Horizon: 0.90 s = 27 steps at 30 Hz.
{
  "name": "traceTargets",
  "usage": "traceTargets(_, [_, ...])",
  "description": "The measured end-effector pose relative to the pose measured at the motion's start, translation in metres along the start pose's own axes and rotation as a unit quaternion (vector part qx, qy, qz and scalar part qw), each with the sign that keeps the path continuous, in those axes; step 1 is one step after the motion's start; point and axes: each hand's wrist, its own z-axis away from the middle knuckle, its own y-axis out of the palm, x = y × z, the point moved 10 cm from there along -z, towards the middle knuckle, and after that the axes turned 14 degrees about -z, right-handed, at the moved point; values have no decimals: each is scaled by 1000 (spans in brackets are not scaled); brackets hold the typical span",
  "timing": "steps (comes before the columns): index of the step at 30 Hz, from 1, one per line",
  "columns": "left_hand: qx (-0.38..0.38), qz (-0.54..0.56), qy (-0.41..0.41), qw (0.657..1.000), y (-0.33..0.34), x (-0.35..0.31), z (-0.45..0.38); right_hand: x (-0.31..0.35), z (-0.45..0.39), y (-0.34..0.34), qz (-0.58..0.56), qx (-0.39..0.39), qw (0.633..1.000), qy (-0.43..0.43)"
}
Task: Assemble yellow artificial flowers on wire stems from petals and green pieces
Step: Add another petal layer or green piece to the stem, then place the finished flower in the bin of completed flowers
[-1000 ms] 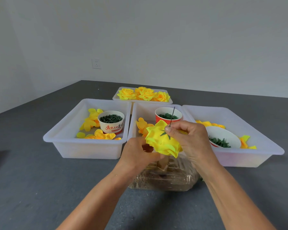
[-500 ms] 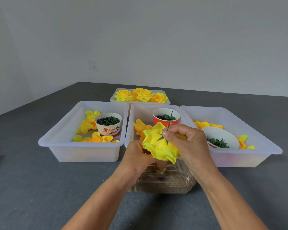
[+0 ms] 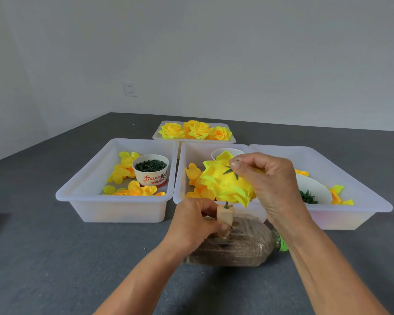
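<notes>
So the right hand [image 3: 266, 185] is curled over the top of the yellow flower head [image 3: 228, 184], fingertips pinching right where the green calyx piece [image 3: 231, 171] sits, I'd guess to push the layers down the stem. The left hand [image 3: 196, 221] grips a little wooden block [image 3: 224, 218] on a sand-filled bottle [image 3: 239, 244] lying on the counter [image 3: 55, 258], which probably works as a steady jig. The flower sits upside down just above the block in front of the middle bin [image 3: 187, 162], long axis roughly vertical, leaning slightly right.

Yellow flower [image 3: 225, 185] (green sepal), white tubs [image 3: 114, 201], red-lettered cup [image 3: 151, 176], grey table [image 3: 55, 258].
</notes>
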Motion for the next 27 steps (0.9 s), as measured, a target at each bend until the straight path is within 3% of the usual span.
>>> traceTargets(7, [-10, -54, 20, 998, -4, -10, 5, 5, -6, -3, -38, -15, 999, 18])
traceTargets(16, [-88, 91, 25, 992, -23, -26, 4, 3, -9, -9, -63, -40, 997, 37])
traceTargets(21, [-76, 44, 18, 996, -22, -23, 4, 3, -13, -21, -113, -72, 990, 51])
traceTargets(24, [-77, 26, 26, 996, -23, -25, 5, 1, -15, -27, -182, -103, 975, 77])
traceTargets(27, [-85, 9, 30, 996, -25, -27, 5, -23, -14, -34, -268, -162, 936, 158])
